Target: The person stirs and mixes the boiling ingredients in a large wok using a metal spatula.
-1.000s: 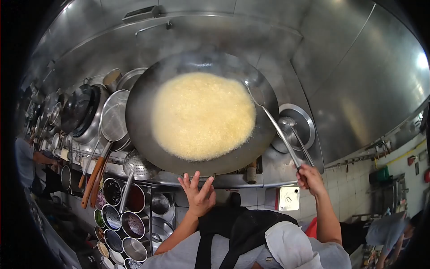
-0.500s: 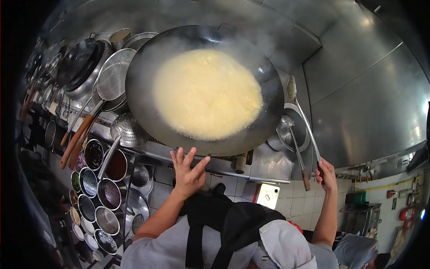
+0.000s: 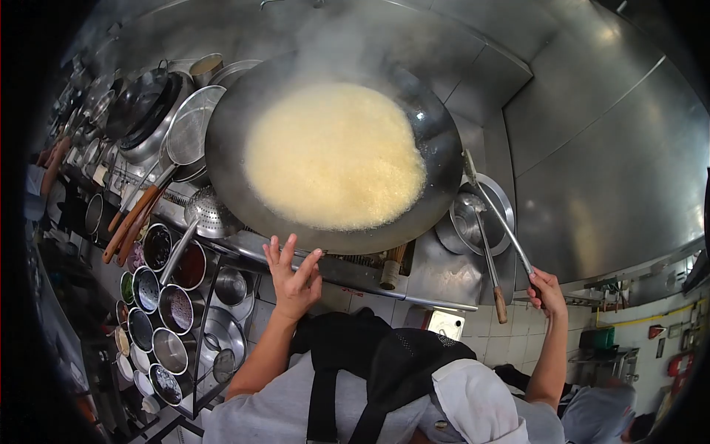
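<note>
A large dark wok (image 3: 436, 185) stands on the stove, holding a wide pool of pale yellow, foamy, steaming liquid (image 3: 336, 155). My left hand (image 3: 294, 285) is open, its fingers spread by the wok's near rim; whether they touch it I cannot tell. My right hand (image 3: 546, 290) is closed round the handle of a long wok spatula (image 3: 499, 211). The spatula's narrow head is by the wok's right rim, seen nearly edge-on. Below it, a ladle (image 3: 488, 255) with a wooden handle rests in a metal bowl (image 3: 505, 194) to the right of the wok.
On the left lie a perforated skimmer (image 3: 211, 211) and a mesh strainer (image 3: 194, 126). Several pots of sauces and seasonings (image 3: 176, 309) stand on a rack at lower left. A steel wall (image 3: 606, 163) rises at the right. Another person (image 3: 599, 411) is at lower right.
The spatula's head has come down and left to the wok's right rim. My left hand has shifted slightly left and up. The whole view has shifted a little.
</note>
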`<state>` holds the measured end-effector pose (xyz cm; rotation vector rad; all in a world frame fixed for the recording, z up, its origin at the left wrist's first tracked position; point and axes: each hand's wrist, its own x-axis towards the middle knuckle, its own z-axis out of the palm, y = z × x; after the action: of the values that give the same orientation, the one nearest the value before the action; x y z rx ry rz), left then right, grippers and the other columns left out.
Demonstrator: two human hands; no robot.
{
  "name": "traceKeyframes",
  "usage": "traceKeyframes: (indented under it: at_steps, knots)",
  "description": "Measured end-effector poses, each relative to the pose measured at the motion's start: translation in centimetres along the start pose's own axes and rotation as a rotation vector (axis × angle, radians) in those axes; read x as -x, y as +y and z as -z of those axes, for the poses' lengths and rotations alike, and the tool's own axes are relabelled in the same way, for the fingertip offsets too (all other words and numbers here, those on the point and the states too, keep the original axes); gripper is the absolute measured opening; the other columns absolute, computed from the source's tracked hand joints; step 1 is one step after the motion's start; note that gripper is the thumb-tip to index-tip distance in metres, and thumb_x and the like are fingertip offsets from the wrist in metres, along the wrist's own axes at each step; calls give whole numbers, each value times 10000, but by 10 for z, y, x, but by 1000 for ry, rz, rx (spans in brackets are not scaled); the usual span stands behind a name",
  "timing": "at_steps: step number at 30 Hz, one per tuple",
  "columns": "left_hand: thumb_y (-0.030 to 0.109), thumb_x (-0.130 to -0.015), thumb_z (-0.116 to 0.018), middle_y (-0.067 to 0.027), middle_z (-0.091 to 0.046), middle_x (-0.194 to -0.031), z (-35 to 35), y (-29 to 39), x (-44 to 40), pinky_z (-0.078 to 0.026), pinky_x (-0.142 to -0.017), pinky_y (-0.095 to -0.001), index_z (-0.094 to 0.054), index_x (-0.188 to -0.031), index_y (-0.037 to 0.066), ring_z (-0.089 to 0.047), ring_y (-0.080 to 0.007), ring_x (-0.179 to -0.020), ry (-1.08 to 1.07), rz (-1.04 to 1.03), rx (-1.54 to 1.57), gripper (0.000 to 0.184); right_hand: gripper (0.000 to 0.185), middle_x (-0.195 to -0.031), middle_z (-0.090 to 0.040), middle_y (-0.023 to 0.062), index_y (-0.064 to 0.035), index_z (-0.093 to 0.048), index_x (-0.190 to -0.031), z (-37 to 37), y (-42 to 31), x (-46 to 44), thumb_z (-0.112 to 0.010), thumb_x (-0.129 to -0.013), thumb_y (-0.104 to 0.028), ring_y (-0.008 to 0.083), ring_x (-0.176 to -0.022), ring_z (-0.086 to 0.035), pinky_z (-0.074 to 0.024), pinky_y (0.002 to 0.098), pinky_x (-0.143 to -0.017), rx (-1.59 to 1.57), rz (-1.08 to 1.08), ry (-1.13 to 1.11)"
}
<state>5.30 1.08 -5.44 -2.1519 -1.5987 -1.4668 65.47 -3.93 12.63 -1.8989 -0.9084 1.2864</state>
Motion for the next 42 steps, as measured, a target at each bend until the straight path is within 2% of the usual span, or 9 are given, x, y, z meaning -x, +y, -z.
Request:
traceKeyframes:
  at_steps: [3, 16, 22, 23, 24, 26, 30, 33, 42]
  knots:
    - [10, -800, -770, -150, -453, -1700, -2, -2, 3, -164, -1300, -730, -767, -1352, 273, -243, -507, -1648, -5, 29, 11, 611, 413, -673, -555, -6, -108, -665, -1489, 8, -3, 3, -684, -1113, -279, 51, -445, -433, -320, 226, -384, 10, 27, 20]
    - [9, -813, -756, -171, -439, -1711, 1, 4, 1, -159, -1301, -725, -761, -1360, 255, -260, -518, -1639, -27, 25, -21, 600, 333, -670, -546, -18, -118, -692, -1407, 12, 6, 5, -674, -1119, -283, 47, -438, -420, -308, 228, -385, -81, -5, -33]
    - [-4, -794, -749, -182, -421, -1726, 2, 2, -1, -136, -1320, -696, -760, -1359, 242, -240, -512, -1650, -21, 8, -17, 615, 291, -717, -584, -22, -80, -760, -1311, 10, -5, -1, -736, -1075, -249, 40, -519, -472, -348, 231, -454, 246, 186, 113]
    - [-5, -791, -750, -184, -419, -1726, 2, 1, 0, -135, -1320, -698, -760, -1357, 239, -238, -513, -1650, -28, 3, -21, 617, 365, -733, -606, 5, -49, -749, -1374, 5, -8, -2, -763, -1030, -171, 72, -622, -544, -452, 260, -569, 373, 317, 212]
    - [-6, -787, -751, -187, -418, -1726, 2, 0, 1, -133, -1320, -701, -760, -1355, 236, -236, -513, -1651, -37, -1, -23, 618, 365, -733, -606, 5, -49, -749, -1374, 1, -10, -2, -763, -1030, -171, 72, -622, -544, -452, 260, -569, 370, 318, 213]
    - [-4, -787, -752, -187, -418, -1726, 2, 1, 0, -131, -1320, -703, -760, -1356, 236, -236, -512, -1651, -34, 0, -16, 618, 462, -751, -631, 48, -54, -705, -1449, -28, -35, 5, -756, -994, -116, 104, -712, -584, -521, 296, -693, 700, 689, 475]
    - [-6, -781, -762, -252, -421, -1705, 3, 4, -3, -154, -1309, -713, -743, -1349, 157, -247, -546, -1634, -31, -36, -17, 591, 500, -849, -705, 113, -113, -697, -1463, -35, -61, -31, -750, -966, -106, 198, -775, -699, -577, 369, -775, 663, 726, 439]
    - [-8, -781, -762, -242, -425, -1706, 9, 2, -5, -149, -1310, -714, -742, -1367, 167, -248, -539, -1637, -57, -54, -16, 612, 558, -1056, -764, 158, -239, -669, -1506, -45, -69, -51, -742, -961, -143, 413, -989, -725, -581, 509, -862, 1016, 730, 561]
    - [13, -777, -773, -155, -459, -1696, 12, 3, -4, -135, -1298, -742, -750, -1405, 275, -255, -491, -1643, -55, 25, 71, 681, 455, -981, -729, 142, -200, -753, -1382, -75, -95, 11, -771, -935, -122, 398, -887, -726, -565, 501, -799, 1127, 771, 406]
